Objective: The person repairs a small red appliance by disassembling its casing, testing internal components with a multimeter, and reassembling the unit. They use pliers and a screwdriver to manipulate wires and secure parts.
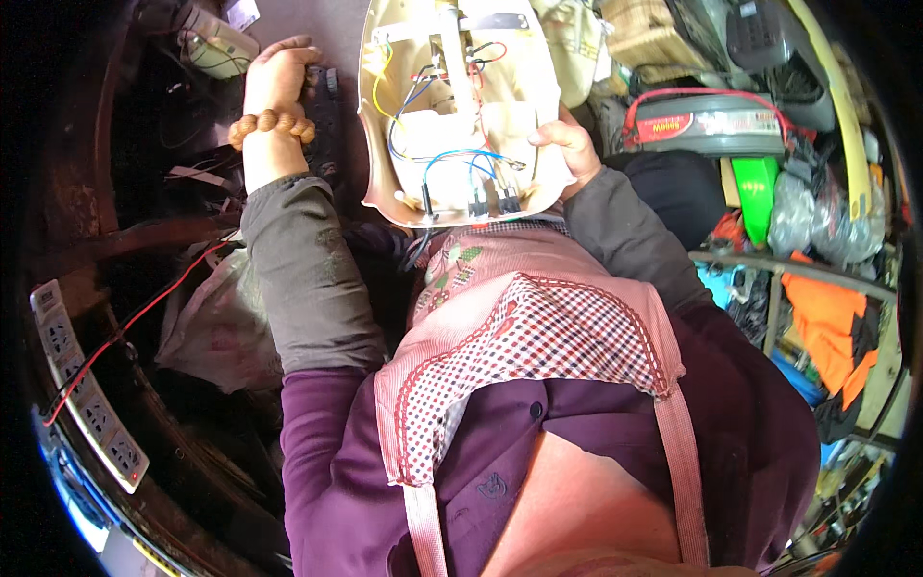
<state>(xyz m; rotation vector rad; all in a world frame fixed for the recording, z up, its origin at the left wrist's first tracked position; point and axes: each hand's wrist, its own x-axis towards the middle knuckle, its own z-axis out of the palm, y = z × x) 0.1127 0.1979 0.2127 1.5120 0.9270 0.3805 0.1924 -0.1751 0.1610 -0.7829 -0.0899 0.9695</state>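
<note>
A cream plastic appliance housing point(385, 183), open side up, rests by my lap with its inside showing. Blue, yellow, red and black wires point(461, 156) run through it, and black connectors point(508, 200) sit at its near edge. My right hand point(569, 149) grips the housing's right wall, thumb over the rim and the other fingers hidden beneath. Left of the housing, apart from it, my left hand point(279, 77) is over the dark work surface with its fingers bent. A small dark object point(332, 82) lies beside those fingers; what they hold, if anything, is hidden.
At the left, a white power strip point(88, 389) has a red wire point(144, 322) across it. A cream device point(216, 43) stands beyond my left hand. To the right are a grey machine with a red handle point(707, 125), a green object point(757, 197) and orange cloth point(825, 322).
</note>
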